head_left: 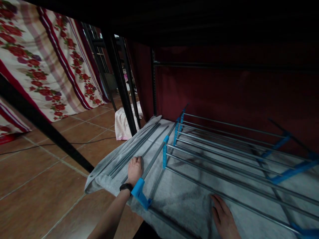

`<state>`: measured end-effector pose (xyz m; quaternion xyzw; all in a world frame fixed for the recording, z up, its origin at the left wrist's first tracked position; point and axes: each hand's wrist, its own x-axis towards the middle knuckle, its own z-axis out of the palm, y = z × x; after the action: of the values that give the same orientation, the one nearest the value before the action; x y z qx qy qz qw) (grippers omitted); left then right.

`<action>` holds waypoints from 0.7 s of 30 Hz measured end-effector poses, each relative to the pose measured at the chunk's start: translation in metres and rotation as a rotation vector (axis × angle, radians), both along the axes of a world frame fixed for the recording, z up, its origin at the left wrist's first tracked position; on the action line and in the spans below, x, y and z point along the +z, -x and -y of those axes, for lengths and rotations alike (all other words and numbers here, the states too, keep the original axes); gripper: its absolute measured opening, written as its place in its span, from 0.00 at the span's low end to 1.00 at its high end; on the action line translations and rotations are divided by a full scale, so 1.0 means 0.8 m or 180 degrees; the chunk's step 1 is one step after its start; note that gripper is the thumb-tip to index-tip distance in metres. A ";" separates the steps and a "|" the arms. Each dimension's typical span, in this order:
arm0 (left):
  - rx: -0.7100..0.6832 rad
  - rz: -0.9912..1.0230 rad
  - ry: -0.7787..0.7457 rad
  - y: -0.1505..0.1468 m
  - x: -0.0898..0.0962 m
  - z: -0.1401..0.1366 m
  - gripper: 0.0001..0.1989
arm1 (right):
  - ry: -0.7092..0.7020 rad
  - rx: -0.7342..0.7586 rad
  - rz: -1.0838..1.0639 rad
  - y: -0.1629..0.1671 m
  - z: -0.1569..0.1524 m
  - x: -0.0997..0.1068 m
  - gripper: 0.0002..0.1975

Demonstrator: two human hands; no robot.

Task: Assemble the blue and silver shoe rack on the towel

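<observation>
On the grey cloth, my left hand is closed over a thin grey metal rod, fingers curled down onto it. Several similar rods lie side by side just left of that hand. To its right stands a partly assembled rack of metal tubes with blue plastic connectors. One blue corner piece sits close to my left wrist. My right hand rests on the cloth in front of the rack's near tube, fingers loosely stretched and holding nothing.
Dark metal posts and a dark overhead structure frame the space. Behind the rack hangs a maroon cloth. A flowered curtain hangs at left above the tiled floor, where a black cable runs. A striped cloth is beyond.
</observation>
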<state>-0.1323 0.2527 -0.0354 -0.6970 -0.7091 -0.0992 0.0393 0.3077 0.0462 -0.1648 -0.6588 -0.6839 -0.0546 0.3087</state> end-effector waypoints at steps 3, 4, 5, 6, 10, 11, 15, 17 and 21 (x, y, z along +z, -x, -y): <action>-0.0021 0.0000 0.0063 0.002 -0.002 0.000 0.23 | -0.0011 -0.0002 -0.0023 0.003 0.000 0.001 0.21; -0.0014 0.0013 0.0083 0.002 -0.002 0.000 0.23 | 0.0014 -0.0003 -0.0043 0.004 0.001 0.002 0.22; -0.0010 0.0027 0.0103 0.002 -0.002 0.000 0.23 | 0.0037 -0.0009 -0.0065 0.004 0.002 0.003 0.22; -0.0009 0.0045 0.0122 0.001 -0.001 0.001 0.23 | 0.0057 -0.0016 -0.0086 0.005 0.002 0.004 0.22; 0.0009 0.0202 0.0208 -0.002 0.003 0.005 0.24 | 0.0135 -0.0035 -0.0147 0.007 0.003 0.006 0.22; 0.0012 0.0244 0.0242 -0.003 0.005 0.005 0.24 | 0.0140 -0.0035 -0.0156 0.007 0.003 0.005 0.23; 0.0165 0.0602 0.0459 -0.002 0.010 0.005 0.22 | 0.0147 -0.0083 -0.0204 0.008 0.001 0.002 0.22; 0.0278 0.0866 0.0567 -0.001 0.014 0.004 0.22 | 0.0135 -0.0109 -0.0256 0.009 0.000 0.000 0.22; 0.0416 0.1167 0.0687 0.006 0.022 0.002 0.20 | 0.0058 -0.0105 -0.0322 0.010 0.000 0.000 0.22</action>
<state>-0.1370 0.2510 -0.0176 -0.6200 -0.7546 -0.1450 -0.1587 0.2995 0.0463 -0.1650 -0.6747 -0.6569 -0.0201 0.3359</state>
